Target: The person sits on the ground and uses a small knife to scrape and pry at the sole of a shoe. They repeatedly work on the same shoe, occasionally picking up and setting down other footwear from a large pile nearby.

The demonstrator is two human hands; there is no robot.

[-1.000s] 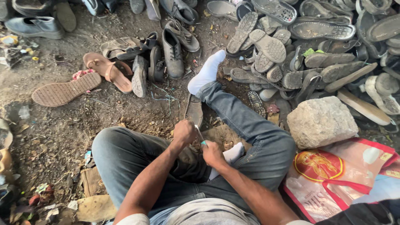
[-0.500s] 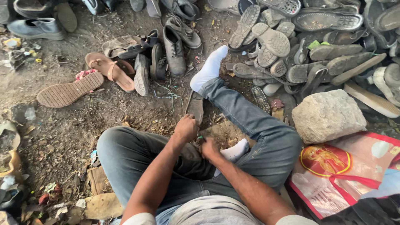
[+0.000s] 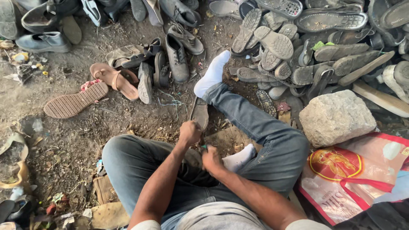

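In the head view, a person is seen seated on bare earth, legs in jeans, both feet in white socks. The left hand [image 3: 190, 132] is curled into a fist, fingers pressed together, set on the near end of a dark shoe sole [image 3: 199, 113] that lies on the ground just in front of it. The sole's long axis runs away from the body, toward the outstretched sock [image 3: 212, 73]. The right hand [image 3: 211, 159] is closed around a small tool with a greenish handle [image 3: 204, 147] (only a sliver of it is shown, so its kind cannot be told). The sole lies ahead and slightly left of the right fingers; the left hand is the nearer one, touching it.

One sole is being worked. Two hands are counted, both the person's own. One large grey stone [image 3: 337, 117] is placed to the right, with one red and white printed bag [image 3: 341, 179] just below it. A heap of loose soles [image 3: 298, 47] (too many to count) is spread at upper right. One tan sole [image 3: 76, 101] lies well apart at left, near two brown sandals [image 3: 115, 79] and a grey boot [image 3: 176, 57].
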